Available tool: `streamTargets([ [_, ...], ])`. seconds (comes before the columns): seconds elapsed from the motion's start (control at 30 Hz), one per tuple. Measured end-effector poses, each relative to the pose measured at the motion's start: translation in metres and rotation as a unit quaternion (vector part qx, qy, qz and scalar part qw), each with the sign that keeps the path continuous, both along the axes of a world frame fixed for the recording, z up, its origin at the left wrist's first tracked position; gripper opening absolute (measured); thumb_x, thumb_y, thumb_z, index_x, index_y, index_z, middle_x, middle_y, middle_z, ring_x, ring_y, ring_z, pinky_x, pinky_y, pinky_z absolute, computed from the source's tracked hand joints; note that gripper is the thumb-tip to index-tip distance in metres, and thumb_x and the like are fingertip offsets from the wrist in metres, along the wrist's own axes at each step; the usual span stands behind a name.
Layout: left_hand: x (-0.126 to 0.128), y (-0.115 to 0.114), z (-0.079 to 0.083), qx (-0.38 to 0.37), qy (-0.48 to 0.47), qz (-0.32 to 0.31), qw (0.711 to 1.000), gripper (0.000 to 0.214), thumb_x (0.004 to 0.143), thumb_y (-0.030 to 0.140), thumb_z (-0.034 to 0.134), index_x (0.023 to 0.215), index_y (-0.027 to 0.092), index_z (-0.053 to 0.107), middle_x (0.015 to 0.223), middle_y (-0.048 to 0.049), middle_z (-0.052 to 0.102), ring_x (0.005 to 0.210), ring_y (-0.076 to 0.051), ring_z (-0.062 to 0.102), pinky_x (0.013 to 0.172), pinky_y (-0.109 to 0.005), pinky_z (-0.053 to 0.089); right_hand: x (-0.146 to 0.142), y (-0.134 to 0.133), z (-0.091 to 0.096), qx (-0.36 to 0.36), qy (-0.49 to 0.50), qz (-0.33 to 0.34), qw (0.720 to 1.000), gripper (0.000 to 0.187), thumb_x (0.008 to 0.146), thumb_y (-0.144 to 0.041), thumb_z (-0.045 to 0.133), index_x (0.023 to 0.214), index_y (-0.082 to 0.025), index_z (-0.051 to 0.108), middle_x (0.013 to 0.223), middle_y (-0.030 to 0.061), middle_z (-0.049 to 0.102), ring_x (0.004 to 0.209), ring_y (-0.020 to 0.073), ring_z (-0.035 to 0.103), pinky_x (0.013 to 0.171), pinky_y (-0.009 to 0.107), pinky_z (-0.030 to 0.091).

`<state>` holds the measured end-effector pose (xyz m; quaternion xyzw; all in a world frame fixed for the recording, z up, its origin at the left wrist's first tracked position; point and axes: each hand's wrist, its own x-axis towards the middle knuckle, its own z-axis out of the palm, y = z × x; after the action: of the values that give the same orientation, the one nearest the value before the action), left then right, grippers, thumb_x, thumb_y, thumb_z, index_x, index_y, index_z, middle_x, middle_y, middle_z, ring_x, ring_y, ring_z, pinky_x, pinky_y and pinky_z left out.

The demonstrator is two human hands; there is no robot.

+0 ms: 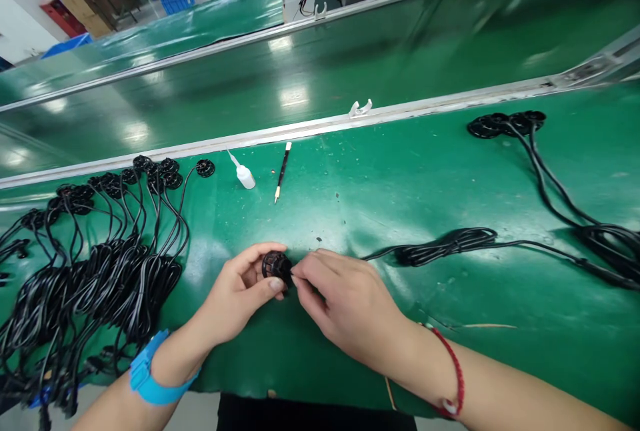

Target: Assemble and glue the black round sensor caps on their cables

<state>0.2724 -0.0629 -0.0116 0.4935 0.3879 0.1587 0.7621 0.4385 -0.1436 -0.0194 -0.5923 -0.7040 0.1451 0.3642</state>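
A small round black slotted part (277,265) sits between both hands just above the green bench (400,191). My left hand (240,294) grips it with thumb and fingers curled round its left side. Fingertips of my right hand (345,304) pinch the part's right edge. A black cable (450,241) in a tied bundle runs away to the right from behind my right hand. My left wrist carries a blue strap, and a red cord circles the right one.
Several bundled black cables with round ends (100,251) lie at the left. A small white squeeze bottle (244,174) and a thin black brush (283,171) rest near the metal rail (320,127). More cables with round ends (515,123) lie far right.
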Motion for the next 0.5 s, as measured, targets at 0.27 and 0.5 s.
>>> streamTargets([
  [0.27,0.002,0.0,-0.002,-0.001,0.01,-0.007,1.0,0.042,0.076,0.032,0.076,0.113,0.018,0.061,0.086,-0.0031,0.062,0.072,-0.013,0.059,0.07,-0.026,0.052,0.002,0.001,0.002,-0.042,-0.02,0.009,0.999,0.015,0.089,-0.01,0.049,0.081,-0.018,0.058,0.072,0.0019,0.064,0.063,0.0158,0.058,0.06,0.027,0.041],
  [0.5,-0.001,0.002,0.001,0.037,-0.017,0.008,0.999,0.04,0.079,0.029,0.074,0.115,0.021,0.059,0.088,-0.0031,0.065,0.078,-0.016,0.063,0.076,-0.029,0.051,0.008,0.002,0.01,-0.085,0.127,-0.026,0.988,0.01,0.09,-0.016,0.052,0.089,-0.021,0.061,0.078,-0.0004,0.07,0.069,0.0153,0.065,0.062,0.025,0.046],
])
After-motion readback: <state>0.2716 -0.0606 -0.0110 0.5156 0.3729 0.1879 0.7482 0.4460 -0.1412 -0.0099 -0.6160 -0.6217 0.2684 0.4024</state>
